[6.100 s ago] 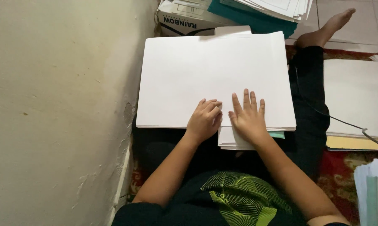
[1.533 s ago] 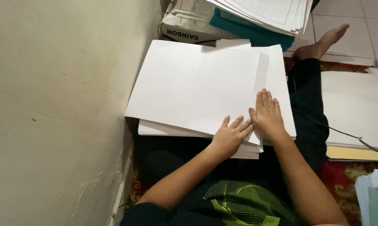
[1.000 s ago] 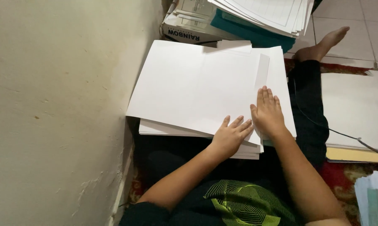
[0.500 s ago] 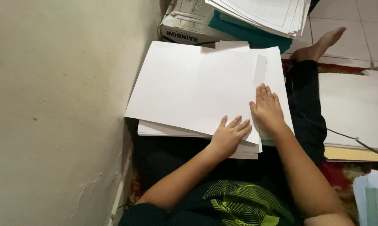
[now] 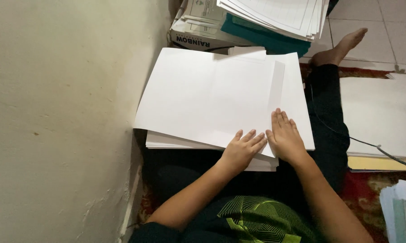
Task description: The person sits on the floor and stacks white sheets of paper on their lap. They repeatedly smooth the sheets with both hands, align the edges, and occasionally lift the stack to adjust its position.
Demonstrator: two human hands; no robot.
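While the large white sheet lies askew atop the paper stack on our lap, we press it flat with both palms: our left hand at its near edge, our right hand just beside, fingers spread, gripping nothing. A cardboard box sits beyond, against the wall.

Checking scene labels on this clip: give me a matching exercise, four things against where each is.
Things:
1. left hand
2. right hand
3. teal folder
4. black cable

Places:
A. under the stacked papers at top
B. flat along the folded sheet's edge
C. across the sheets at right
D. on the top sheet's near corner

Pairs: 1-D, 2-B, 3-A, 4-C
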